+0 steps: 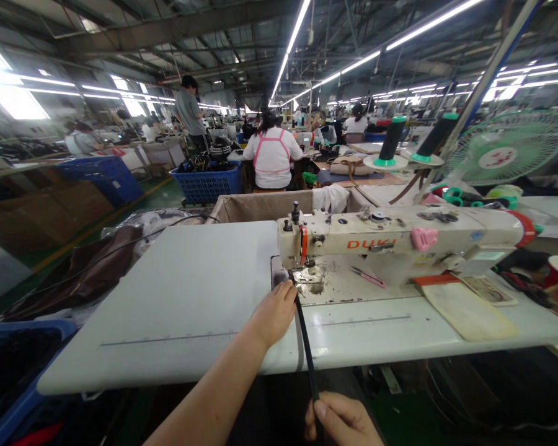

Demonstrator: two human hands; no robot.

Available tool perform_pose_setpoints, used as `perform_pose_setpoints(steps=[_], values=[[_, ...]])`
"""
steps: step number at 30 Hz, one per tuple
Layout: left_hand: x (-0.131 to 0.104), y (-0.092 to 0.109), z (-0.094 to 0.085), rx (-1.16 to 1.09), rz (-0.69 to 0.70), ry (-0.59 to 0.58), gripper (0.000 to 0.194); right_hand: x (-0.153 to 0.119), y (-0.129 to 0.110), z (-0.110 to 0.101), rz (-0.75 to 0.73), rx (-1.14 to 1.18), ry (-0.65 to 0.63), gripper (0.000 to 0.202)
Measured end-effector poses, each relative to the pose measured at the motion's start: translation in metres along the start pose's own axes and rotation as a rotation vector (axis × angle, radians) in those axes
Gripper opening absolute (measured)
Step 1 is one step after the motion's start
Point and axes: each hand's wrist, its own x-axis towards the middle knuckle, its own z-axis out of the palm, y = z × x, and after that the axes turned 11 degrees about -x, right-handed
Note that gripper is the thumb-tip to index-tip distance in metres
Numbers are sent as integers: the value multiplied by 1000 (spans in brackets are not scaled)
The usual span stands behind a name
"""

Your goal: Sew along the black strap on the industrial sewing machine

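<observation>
A narrow black strap point(307, 342) runs from beneath the needle area of the sewing machine point(328, 243) down over the table's front edge. My left hand point(274, 311) lies on the worktable beside the presser foot, its fingers closed together on the strap's far end; the fingertips are partly hidden. Below the table edge, my right hand point(343, 419) pinches the strap between thumb and fingers, so the length between both hands looks taut. Pink-handled thread snips point(369, 277) rest on the machine bed, right of the needle.
The white worktable point(190, 279) spreads leftward. To the right are a cloth pad point(469, 310), thread cones point(393, 141) and a green fan point(497, 155). Blue crates point(209, 184) stand beyond. A seated person point(273, 158) works ahead; another person point(190, 111) stands further left.
</observation>
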Motion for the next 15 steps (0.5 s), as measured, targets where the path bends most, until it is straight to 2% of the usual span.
perform_pose_setpoints(steps=[5, 12, 15], values=[[-2, -1, 0, 25, 48, 13, 28, 1, -3, 0, -45, -9, -7, 52], [-3, 2, -7, -4, 77, -1, 16, 5, -7, -3, -160, -159, 53, 48], [-2, 4, -9, -8, 80, -12, 14, 8, -7, -2, -125, -184, 107, 46]])
